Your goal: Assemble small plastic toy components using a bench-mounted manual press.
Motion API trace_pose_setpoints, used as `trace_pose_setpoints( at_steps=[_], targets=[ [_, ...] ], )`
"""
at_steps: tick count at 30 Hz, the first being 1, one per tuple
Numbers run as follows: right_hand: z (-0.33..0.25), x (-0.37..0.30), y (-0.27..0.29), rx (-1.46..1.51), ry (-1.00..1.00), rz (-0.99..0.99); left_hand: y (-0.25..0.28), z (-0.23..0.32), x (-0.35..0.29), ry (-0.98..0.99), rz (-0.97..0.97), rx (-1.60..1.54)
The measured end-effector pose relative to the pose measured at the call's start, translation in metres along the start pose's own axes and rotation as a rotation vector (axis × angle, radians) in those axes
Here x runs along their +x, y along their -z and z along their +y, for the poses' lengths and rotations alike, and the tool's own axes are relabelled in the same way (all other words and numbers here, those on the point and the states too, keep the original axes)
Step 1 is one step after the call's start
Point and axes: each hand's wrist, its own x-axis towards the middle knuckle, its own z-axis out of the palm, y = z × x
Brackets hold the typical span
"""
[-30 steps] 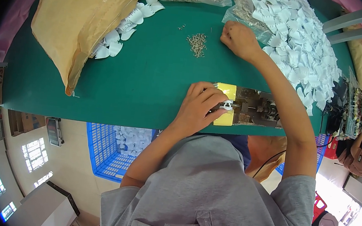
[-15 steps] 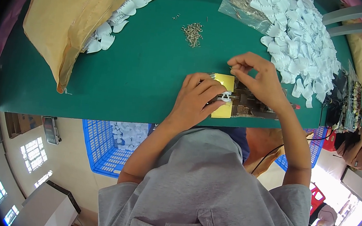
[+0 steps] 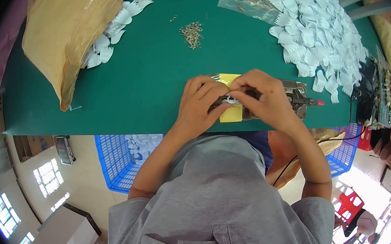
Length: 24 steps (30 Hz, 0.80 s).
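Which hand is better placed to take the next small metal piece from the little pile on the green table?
Probably the right hand: it lies closer to the pile of small metal pieces, while the left hand steadies the small white part.

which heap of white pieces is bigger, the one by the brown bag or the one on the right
The right-hand heap of white pieces is far bigger, spreading across the table's upper right corner; the white pieces by the brown bag form only a narrow strip along the brown bag.

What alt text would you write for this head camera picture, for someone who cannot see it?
Seen from above, a person's left hand and right hand meet over a small white part on a yellow pad at the near edge of a green table. A heap of white pieces lies far right, a tan bag far left.
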Motion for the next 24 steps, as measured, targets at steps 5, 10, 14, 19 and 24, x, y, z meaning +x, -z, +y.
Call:
trace_pose_setpoints(
  at_steps=[5, 10, 14, 19, 24],
  targets=[
    [0.011, 0.008, 0.002, -0.053, 0.153, -0.048, -0.003, -0.001, -0.002, -0.009, -0.022, 0.045],
    [0.016, 0.007, 0.006, 0.011, 0.117, -0.055, -0.004, 0.003, -0.002, 0.090, 0.015, -0.056],
    [0.015, 0.009, 0.007, 0.017, 0.099, -0.065, -0.004, -0.002, -0.001, -0.013, -0.015, -0.023],
    [0.015, 0.010, 0.007, 0.008, 0.125, -0.083, -0.002, 0.004, -0.001, -0.019, -0.004, 0.012],
    [0.017, 0.007, 0.009, 0.008, 0.110, -0.080, 0.001, 0.010, 0.005, -0.120, -0.012, 0.130]
  ],
)
